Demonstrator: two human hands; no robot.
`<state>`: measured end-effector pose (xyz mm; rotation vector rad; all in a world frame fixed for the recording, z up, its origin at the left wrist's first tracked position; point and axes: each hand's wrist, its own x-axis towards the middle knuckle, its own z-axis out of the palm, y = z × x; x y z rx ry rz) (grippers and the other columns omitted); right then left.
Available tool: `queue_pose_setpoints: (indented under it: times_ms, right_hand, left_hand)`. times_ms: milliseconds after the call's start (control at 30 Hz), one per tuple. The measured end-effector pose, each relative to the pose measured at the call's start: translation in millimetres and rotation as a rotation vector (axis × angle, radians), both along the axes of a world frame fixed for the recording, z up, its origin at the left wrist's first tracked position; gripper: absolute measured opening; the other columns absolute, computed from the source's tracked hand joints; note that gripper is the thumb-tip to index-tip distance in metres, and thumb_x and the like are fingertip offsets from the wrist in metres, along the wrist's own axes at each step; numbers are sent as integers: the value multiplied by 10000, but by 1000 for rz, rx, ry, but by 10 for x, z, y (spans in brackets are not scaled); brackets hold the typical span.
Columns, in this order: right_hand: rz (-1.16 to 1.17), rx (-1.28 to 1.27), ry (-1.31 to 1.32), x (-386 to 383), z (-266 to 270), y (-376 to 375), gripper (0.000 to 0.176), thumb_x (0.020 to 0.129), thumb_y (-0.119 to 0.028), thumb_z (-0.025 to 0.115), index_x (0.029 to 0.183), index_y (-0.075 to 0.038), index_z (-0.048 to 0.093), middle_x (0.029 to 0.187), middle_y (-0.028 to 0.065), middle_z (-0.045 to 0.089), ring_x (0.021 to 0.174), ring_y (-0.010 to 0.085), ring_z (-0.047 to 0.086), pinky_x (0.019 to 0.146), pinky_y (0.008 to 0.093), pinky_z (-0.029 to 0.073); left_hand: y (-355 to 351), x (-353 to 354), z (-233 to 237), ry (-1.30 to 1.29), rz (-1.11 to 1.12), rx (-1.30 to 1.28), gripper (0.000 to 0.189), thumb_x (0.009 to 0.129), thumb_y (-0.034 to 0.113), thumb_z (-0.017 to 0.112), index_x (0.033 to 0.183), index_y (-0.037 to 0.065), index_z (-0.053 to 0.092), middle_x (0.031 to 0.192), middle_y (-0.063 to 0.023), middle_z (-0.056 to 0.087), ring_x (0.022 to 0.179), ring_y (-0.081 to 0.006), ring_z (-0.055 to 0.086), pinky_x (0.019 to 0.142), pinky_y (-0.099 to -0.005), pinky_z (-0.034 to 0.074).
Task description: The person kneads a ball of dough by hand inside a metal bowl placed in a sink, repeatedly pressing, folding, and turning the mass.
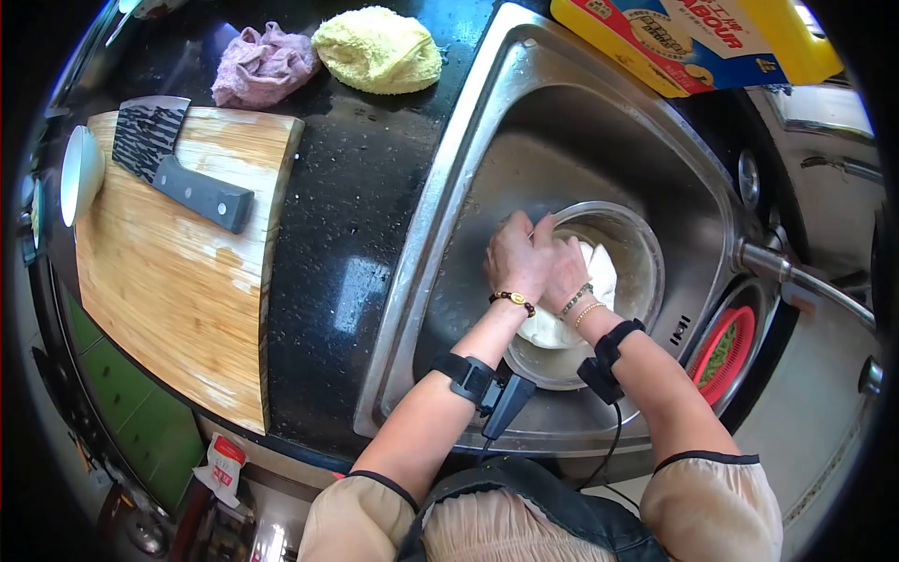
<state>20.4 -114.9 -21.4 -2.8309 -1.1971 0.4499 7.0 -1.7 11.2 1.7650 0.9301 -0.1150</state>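
Observation:
A round clear bowl (646, 245) stands in the steel sink, with water and a soft-looking white piece (600, 272) in it. Over the bowl's left rim my left hand (518, 255) is closed, its fingers curled against my right hand. My right hand (562, 273) is closed too, touching my left hand and right beside the white piece. Whatever is between the fingers is hidden. Both wrists wear bracelets, and dark straps with small devices sit on the forearms.
Left of the sink (426, 211), a cleaver (201, 192) lies on a wooden board (178, 281) beside a white bowl (82, 175). Purple (265, 66) and yellow cloths (377, 51) lie behind. A yellow jug (693, 42), faucet (796, 272) and red basket (729, 351) are at right.

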Motion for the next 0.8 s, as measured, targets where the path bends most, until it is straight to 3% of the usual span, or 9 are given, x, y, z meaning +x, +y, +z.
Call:
queue_pose_setpoints:
  times_ms: [133,400,467,500,533,600,633,733,800]
  right_hand:
    - [-37,26,13,101,-33,124,250,762,-294,563,907,-95,605,830,91,632,933,253,559,829,384,354]
    - [-72,56,135,184,79,16,358,776,-330,573,996,-51,608,979,150,633,995,287,556,866,403,394]
    - [-363,-16,189,313,287,-138,454,784,-409,592,1019,-20,599,988,175,629,976,316,569,845,418,435]
    - [-468,-106,204,406,402,-278,588,748,-442,641,1062,51,576,1048,249,609,1003,364,570,880,431,452]
    - [-618,-183,378,469,606,-373,700,750,-521,640,1119,69,563,1100,253,605,1059,354,573,913,413,444]
    - [-802,-150,708,496,424,-717,793,744,-555,648,1179,97,526,1107,244,609,1075,323,581,920,375,448]
    - [-831,79,788,423,227,-902,750,735,-504,688,1157,96,531,1067,217,617,1031,270,594,879,334,468]
    - [-1043,315,883,298,243,-884,784,657,-454,772,1129,101,482,1055,199,607,1010,261,595,887,336,470]
    - [-1056,383,582,-47,210,-987,691,662,-362,787,1100,56,454,1020,175,596,958,235,594,850,326,481]
  left_hand:
    - [-17,8,6,-26,9,29,390,798,350,655,670,15,500,634,-197,559,617,-373,561,584,-421,437]
    - [30,12,-18,-31,-38,17,405,804,347,654,656,4,498,605,-182,541,548,-321,514,554,-416,418]
    - [4,14,-38,-56,-22,1,407,808,346,653,648,7,494,591,-169,539,531,-302,505,541,-414,410]
    - [21,23,0,-60,-40,14,408,811,347,652,643,11,492,585,-162,539,532,-284,513,540,-407,410]
    - [32,34,30,-65,-42,14,408,811,347,652,643,11,492,585,-162,539,532,-284,513,540,-407,410]
    - [59,39,66,41,-100,-34,389,817,393,613,718,23,540,728,-213,607,726,-408,595,636,-455,448]
    - [54,37,72,40,-100,-30,389,817,393,613,718,23,540,728,-213,607,726,-408,595,636,-455,448]
    - [59,48,84,39,-103,-15,392,816,395,614,712,24,540,725,-212,606,726,-405,597,632,-448,450]
    - [59,53,75,52,-155,-22,394,812,392,623,714,20,538,725,-212,604,724,-405,596,628,-446,447]
